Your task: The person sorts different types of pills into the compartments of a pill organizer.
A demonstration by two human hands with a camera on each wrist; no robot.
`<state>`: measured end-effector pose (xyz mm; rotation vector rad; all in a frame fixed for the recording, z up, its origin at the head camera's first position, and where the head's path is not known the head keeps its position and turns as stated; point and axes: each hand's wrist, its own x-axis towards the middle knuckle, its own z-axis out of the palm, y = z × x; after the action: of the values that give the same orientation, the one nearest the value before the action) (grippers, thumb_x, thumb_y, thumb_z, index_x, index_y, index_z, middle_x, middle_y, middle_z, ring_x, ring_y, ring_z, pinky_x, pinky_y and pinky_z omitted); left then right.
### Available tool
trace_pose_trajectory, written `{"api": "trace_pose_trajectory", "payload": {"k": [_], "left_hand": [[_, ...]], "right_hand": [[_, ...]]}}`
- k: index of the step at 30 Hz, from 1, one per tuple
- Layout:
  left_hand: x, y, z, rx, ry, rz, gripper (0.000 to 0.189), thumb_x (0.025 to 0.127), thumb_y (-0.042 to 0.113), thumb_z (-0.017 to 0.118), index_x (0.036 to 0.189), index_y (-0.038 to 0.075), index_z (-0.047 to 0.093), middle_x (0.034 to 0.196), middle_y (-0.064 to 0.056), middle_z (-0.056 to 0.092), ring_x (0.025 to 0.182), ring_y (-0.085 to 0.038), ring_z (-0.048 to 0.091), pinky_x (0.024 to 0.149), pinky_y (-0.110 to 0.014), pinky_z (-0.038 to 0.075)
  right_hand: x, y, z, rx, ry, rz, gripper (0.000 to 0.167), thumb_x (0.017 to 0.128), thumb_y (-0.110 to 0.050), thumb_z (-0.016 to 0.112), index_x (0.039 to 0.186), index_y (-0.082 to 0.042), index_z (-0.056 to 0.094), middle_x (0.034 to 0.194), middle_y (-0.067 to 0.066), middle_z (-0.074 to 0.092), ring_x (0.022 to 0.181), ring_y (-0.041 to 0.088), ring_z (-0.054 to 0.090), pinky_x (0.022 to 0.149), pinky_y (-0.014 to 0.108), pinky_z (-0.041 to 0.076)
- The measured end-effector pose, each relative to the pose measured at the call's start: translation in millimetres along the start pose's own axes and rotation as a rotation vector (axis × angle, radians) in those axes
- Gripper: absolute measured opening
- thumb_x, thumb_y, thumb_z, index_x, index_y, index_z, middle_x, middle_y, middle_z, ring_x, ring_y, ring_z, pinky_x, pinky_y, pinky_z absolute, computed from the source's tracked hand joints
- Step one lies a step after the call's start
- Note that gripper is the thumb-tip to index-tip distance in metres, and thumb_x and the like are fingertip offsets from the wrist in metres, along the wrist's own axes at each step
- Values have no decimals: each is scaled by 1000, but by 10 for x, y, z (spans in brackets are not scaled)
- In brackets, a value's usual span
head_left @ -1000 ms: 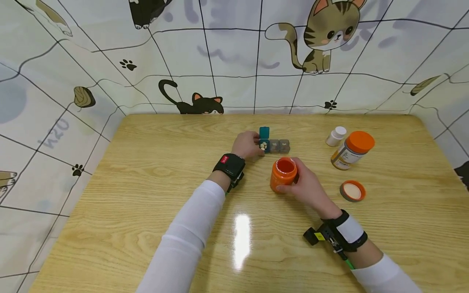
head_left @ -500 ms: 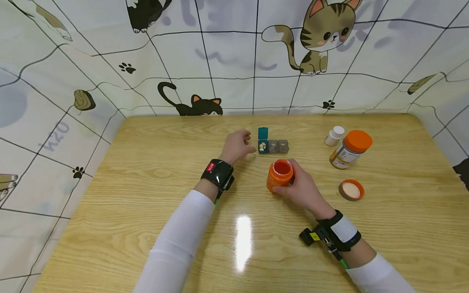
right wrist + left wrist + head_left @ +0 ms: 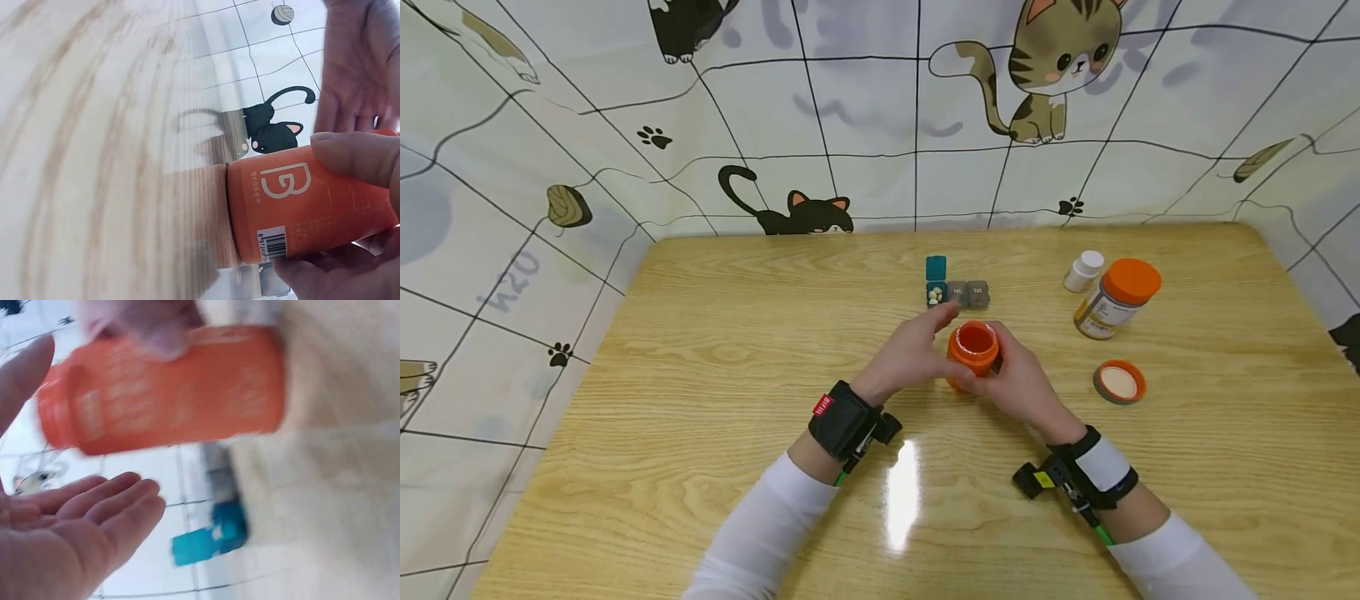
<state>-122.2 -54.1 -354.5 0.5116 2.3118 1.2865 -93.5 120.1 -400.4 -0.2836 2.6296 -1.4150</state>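
My right hand grips an uncapped orange bottle, thumb on one side and fingers on the other. In the right wrist view the bottle is upright, its base right at the tabletop. Beside it is my left hand, which in the left wrist view has its palm turned up and fingers extended, apart from the bottle. Just behind the hands lies a small pill organizer. Its teal compartment has the lid up and holds several pale pills; its grey compartments are closed.
To the right, an orange-rimmed cap lies inside-up on the wooden table. Behind it stand a larger jar with an orange lid and a small white bottle. A cat-print curtain borders the table's back.
My left hand has left the pill organizer's teal compartment, drawn back toward me and come over to the orange bottle, turning palm up. My right hand keeps its grip on the bottle.
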Motion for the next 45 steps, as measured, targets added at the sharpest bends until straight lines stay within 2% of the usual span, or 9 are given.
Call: {"api": "trace_pose_trajectory", "payload": {"k": [9, 21, 26, 29, 32, 35, 36, 39, 45], "left_hand": [[44, -110, 270, -60, 121, 79, 65, 73, 13, 78, 131, 9, 48, 125, -5, 58, 117, -17, 54, 100, -30, 42], [78, -145, 297, -34, 128, 136, 59, 75, 14, 76, 128, 8, 51, 122, -5, 60, 115, -17, 56, 99, -26, 43], [80, -136, 292, -35, 129, 128, 59, 75, 13, 76, 128, 9, 51, 121, -4, 60, 114, -16, 57, 98, -26, 44], [84, -132, 286, -34, 127, 114, 59, 75, 14, 76, 128, 9, 51, 121, -4, 60, 114, -16, 57, 98, -26, 44], [82, -139, 277, -37, 131, 109, 59, 75, 14, 76, 129, 9, 51, 122, -4, 60, 114, -16, 57, 98, -27, 44], [72, -146, 270, -43, 135, 107, 59, 75, 14, 76, 129, 10, 51, 121, -4, 60, 114, -16, 57, 98, -27, 44], [68, -148, 267, -45, 136, 108, 59, 75, 14, 76, 129, 10, 51, 121, -3, 60, 114, -16, 57, 98, -27, 44], [63, -153, 265, -47, 137, 104, 59, 76, 14, 76, 129, 10, 51, 121, -3, 60, 114, -16, 57, 99, -27, 44], [83, -149, 282, -41, 136, 108, 58, 76, 14, 76, 128, 10, 52, 121, -3, 60, 114, -16, 57, 98, -27, 44]], "right_hand": [[-25, 29, -4, 14, 15, 7, 61, 75, -4, 72, 128, -3, 41, 127, 20, 52, 119, 35, 49, 101, 51, 39], [-80, -6, -56, -27, 11, -2, 63, 75, -7, 74, 127, 0, 40, 128, 21, 51, 119, 36, 49, 100, 51, 40], [-190, -98, -322, -171, -17, 1, 71, 77, -16, 74, 133, 5, 35, 136, 26, 43, 124, 41, 43, 100, 53, 38], [-310, -62, -613, -284, 22, 25, 73, 79, -20, 72, 135, 8, 33, 135, 30, 41, 114, 44, 47, 93, 55, 42], [-425, 90, -918, -362, 62, 97, 78, 82, -26, 69, 137, 11, 29, 134, 36, 38, 112, 50, 44, 89, 61, 38], [-510, 312, -1133, -438, 39, 204, 90, 83, -37, 67, 138, 17, 20, 131, 43, 31, 112, 55, 37, 90, 65, 34], [-531, 377, -1178, -457, 15, 242, 96, 82, -40, 67, 137, 20, 16, 131, 45, 28, 116, 58, 31, 92, 67, 30], [-585, 538, -1226, -522, -48, 294, 102, 80, -45, 67, 133, 25, 16, 125, 49, 29, 110, 57, 37, 89, 65, 35], [-636, 641, -1161, -565, -35, 262, 84, 75, -36, 72, 120, 24, 35, 111, 43, 40, 89, 47, 50, 73, 55, 45]]}}
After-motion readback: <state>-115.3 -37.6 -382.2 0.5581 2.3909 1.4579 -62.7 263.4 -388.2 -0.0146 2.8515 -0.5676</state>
